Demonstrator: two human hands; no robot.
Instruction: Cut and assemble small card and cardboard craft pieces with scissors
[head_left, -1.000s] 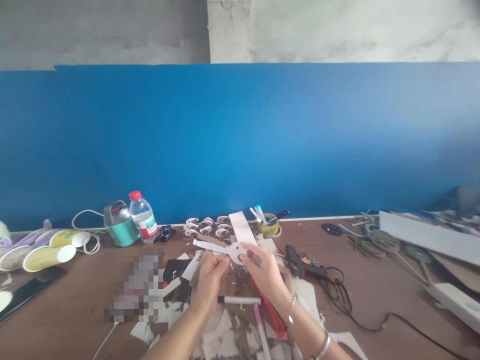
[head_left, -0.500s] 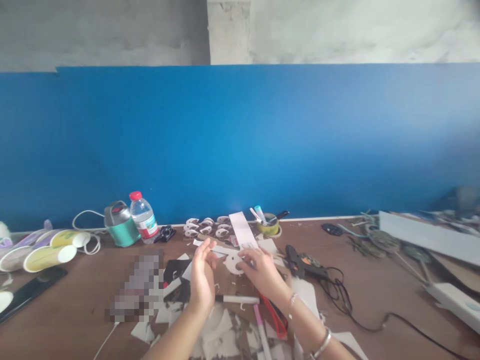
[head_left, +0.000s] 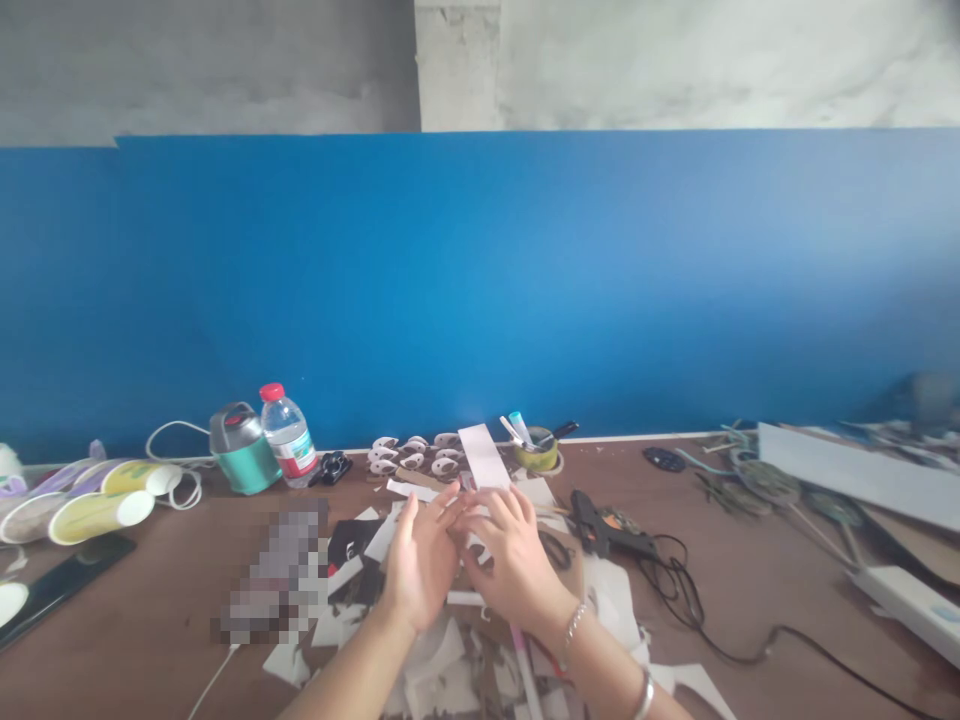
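Over the littered middle of the table, my left hand point(head_left: 426, 560) is turned palm inward with its fingers apart, nothing seen in it. My right hand point(head_left: 511, 550) reaches across so its fingertips meet the left fingers. A small white paper piece point(head_left: 478, 546) shows between the right thumb and fingers, mostly hidden by them. Behind the hands lie a white paper strip point(head_left: 484, 456) and several small white cutouts point(head_left: 414, 452) with dark marks. A white marker point(head_left: 465, 598) lies partly covered below the hands.
Paper scraps point(head_left: 442, 680) cover the near middle. At left stand a bottle point(head_left: 289, 440) and a teal container point(head_left: 247, 463), near paper cups point(head_left: 101, 515). A glue gun point(head_left: 611, 530) with a black cord lies right of the hands. Pens stand in a tape roll point(head_left: 536, 455).
My hands have come together. The left moved right, and the right turned over the white piece, covering much of it. Black scissor handles now show beside the right hand.
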